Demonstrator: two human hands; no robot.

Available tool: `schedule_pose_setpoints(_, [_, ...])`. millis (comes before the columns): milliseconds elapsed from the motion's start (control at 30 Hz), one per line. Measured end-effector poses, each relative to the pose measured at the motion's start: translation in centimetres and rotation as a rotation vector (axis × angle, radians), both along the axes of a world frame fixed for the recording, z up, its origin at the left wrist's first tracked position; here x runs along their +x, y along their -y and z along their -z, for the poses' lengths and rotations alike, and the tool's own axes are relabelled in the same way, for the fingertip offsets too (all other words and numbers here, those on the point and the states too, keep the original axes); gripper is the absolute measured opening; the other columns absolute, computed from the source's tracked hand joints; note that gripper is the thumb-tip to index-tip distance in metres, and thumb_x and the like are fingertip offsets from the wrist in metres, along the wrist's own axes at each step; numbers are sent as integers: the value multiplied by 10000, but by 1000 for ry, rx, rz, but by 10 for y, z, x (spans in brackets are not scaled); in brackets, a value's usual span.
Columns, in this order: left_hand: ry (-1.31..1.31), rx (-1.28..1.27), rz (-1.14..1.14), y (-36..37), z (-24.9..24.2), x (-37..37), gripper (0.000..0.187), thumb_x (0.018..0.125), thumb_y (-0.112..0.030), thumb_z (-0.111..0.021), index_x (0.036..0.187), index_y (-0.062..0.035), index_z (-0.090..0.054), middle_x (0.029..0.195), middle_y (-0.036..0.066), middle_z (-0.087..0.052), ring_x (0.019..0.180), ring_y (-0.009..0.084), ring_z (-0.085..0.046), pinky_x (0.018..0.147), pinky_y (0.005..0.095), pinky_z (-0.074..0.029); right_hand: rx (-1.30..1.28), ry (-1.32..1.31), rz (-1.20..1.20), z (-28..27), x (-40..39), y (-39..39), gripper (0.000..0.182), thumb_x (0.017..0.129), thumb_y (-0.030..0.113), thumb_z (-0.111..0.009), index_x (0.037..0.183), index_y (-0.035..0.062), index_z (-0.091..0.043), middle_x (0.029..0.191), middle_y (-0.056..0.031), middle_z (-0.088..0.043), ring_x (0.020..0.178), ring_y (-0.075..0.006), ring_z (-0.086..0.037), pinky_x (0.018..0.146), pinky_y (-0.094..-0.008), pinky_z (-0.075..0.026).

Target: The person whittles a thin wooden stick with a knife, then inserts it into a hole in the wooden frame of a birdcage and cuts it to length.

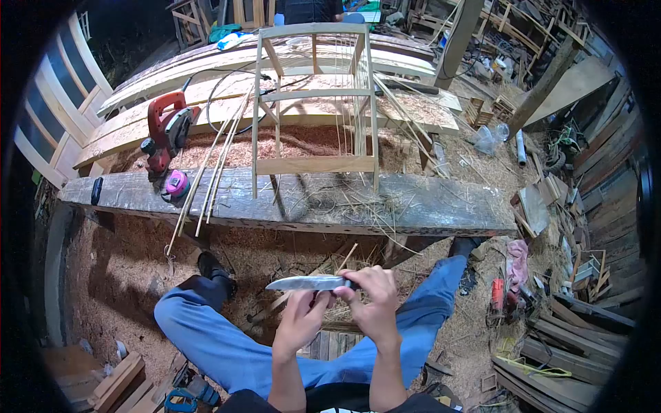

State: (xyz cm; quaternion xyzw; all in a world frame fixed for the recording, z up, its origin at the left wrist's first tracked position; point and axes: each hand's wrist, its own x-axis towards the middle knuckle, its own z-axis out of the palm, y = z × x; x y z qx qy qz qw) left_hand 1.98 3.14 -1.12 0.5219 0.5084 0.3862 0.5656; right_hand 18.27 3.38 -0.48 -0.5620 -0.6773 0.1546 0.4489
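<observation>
A knife [304, 283] lies across the view in front of me, its blade pointing left. My right hand [375, 299] is closed around its dark handle. Just under the blade, my left hand [301, 320] is closed, fingertips pinched close to the right thumb. A thin wooden stick [349, 255] shows beyond the blade, in line with the left fingers; its lower part is hidden by the knife and hands. Past them, a slatted wooden frame [317, 164] with thin upright rods stands on the worn bench [441, 203].
On the bench's left are a red power tool [160, 131], a pink round object [177, 183] and long thin sticks [219, 168]. Planks [410, 113] covered in shavings lie behind. A red tool [497, 292] and scrap wood [564, 372] sit at right. A person [310, 10] is at the back.
</observation>
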Motion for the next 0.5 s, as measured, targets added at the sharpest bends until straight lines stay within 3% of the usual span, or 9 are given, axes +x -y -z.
schedule_pose_setpoints(167, [48, 64, -30, -1, -3, 2, 166, 1009, -39, -585, 1156, 27, -626, 879, 73, -655, 777, 124, -609, 696, 309, -504, -39, -12, -48, 1, -5, 1, 329, 809, 342, -823, 1015, 90, -775, 884, -36, -725, 876, -229, -636, 839, -387, -420])
schedule_pose_setpoints(300, [61, 61, -61, 0, 1, 3, 149, 999, -26, -607, 1139, 24, -608, 882, 64, -655, 806, 116, -621, 715, 292, -510, -24, -31, -42, 5, -4, 1, 335, 804, 342, -825, 1020, 91, -779, 893, -36, -732, 875, -229, -633, 843, -387, -419])
schedule_pose_setpoints(500, [93, 106, -30, 1, -5, -2, 86, 989, -19, -626, 1066, 9, -602, 855, 41, -609, 773, 61, -542, 641, 261, -448, 4, -43, -30, 4, 7, 1, 326, 784, 329, -835, 1012, 103, -781, 894, -10, -735, 870, -219, -630, 858, -382, -408])
